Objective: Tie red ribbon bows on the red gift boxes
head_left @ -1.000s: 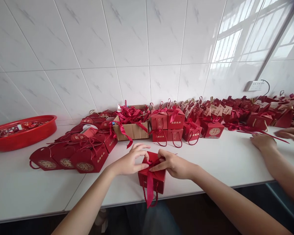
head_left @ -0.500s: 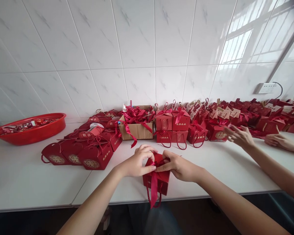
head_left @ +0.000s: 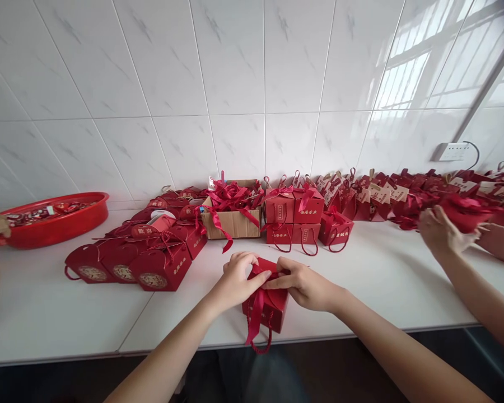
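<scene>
A small red gift box [head_left: 278,309] with twisted cord handles stands near the table's front edge, directly before me. A red ribbon [head_left: 257,311] lies over its top, and one tail hangs down the front. From the left, my left hand [head_left: 242,278] is closed, thumb and fingers pinching the ribbon at the top of the box. My right hand [head_left: 304,284] pinches the ribbon from the right, close to my left fingertips. The exact spot where the ribbon crosses is partly hidden by my fingers.
A cardboard box [head_left: 232,223] of loose red ribbons stands behind. Finished-looking red boxes [head_left: 294,206] are stacked beside it; more boxes [head_left: 153,274] stand left. A red basin [head_left: 63,224] holds wrapped sweets. Another person's hand [head_left: 443,232] holds a red box at right.
My hands stay at the ribbon, whose hanging tail has swung slightly left. At right, the other person's hand has lifted a red box from the row. Another person's arm has come in at far left.
</scene>
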{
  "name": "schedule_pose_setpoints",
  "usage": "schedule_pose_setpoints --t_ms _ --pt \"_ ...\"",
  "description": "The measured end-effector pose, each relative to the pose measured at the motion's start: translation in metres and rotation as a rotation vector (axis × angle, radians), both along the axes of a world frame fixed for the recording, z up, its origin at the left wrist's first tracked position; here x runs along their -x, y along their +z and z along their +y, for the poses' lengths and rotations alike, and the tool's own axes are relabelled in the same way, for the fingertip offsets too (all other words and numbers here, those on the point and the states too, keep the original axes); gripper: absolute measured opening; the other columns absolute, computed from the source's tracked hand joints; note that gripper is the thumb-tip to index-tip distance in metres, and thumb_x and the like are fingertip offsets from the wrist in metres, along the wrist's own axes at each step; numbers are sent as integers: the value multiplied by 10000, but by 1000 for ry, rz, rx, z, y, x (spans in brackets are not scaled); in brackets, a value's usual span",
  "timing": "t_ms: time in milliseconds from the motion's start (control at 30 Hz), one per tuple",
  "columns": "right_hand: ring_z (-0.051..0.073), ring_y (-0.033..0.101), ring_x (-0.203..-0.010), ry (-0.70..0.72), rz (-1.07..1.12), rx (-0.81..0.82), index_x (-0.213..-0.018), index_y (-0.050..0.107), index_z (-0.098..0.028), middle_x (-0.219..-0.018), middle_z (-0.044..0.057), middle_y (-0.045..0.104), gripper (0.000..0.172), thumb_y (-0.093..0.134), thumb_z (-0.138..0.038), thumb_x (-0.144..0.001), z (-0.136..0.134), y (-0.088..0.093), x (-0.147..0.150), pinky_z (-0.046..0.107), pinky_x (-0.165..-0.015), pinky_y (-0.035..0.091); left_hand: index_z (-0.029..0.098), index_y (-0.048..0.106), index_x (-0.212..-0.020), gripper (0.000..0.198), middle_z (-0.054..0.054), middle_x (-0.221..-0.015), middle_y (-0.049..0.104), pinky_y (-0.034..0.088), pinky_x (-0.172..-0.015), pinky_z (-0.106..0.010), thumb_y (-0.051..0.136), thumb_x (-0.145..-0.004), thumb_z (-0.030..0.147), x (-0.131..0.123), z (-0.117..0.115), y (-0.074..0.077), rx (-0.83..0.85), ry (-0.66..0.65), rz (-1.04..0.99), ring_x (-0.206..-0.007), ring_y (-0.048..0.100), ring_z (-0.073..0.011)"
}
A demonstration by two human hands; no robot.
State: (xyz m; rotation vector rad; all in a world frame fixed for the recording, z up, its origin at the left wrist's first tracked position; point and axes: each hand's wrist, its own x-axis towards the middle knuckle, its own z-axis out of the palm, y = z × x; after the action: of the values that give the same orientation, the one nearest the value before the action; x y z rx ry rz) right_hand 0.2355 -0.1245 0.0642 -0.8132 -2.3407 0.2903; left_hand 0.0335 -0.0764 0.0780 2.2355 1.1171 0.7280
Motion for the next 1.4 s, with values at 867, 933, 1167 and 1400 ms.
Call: schedule_pose_setpoints --t_ms 867,933,1167,1400 --pt "91 465 -633 -177 637 526 -887 492 -178 -742 -15 529 306 620 -449 -825 9 0 1 222 -566 366 205 398 -572 332 -4 -671 580 438 -850 -333 624 -779 334 -15 -10 -4 128 7 -331 -921 605 -231" --pt "82 447 -609 -149 659 575 -870 481 -178 -728 -25 513 326 640 -456 -807 10 1 -1 220 -557 357 204 431 -571 313 -15 -698 605 432 -873 -341 637 -774 325 -13 -10 -5 138 -8 -317 -979 602 -244" --pt "59 406 -544 -89 724 655 -766 385 -195 -642 -63 471 430 728 -451 -728 12 3 -8 198 -505 303 209 436 -582 313 -36 -764 653 453 -866 -352 656 -772 324 -10 -10 -8 157 -80 -298 -1034 600 -258" --pt "71 399 -585 -105 718 615 -758 376 -197 -693 -51 455 383 688 -418 -780 9 -5 -9 220 -548 334 213 472 -588 290 -41 -779 677 432 -908 -356 685 -756 315 -8 -9 -10 206 -94 -323 -1127 566 -258"
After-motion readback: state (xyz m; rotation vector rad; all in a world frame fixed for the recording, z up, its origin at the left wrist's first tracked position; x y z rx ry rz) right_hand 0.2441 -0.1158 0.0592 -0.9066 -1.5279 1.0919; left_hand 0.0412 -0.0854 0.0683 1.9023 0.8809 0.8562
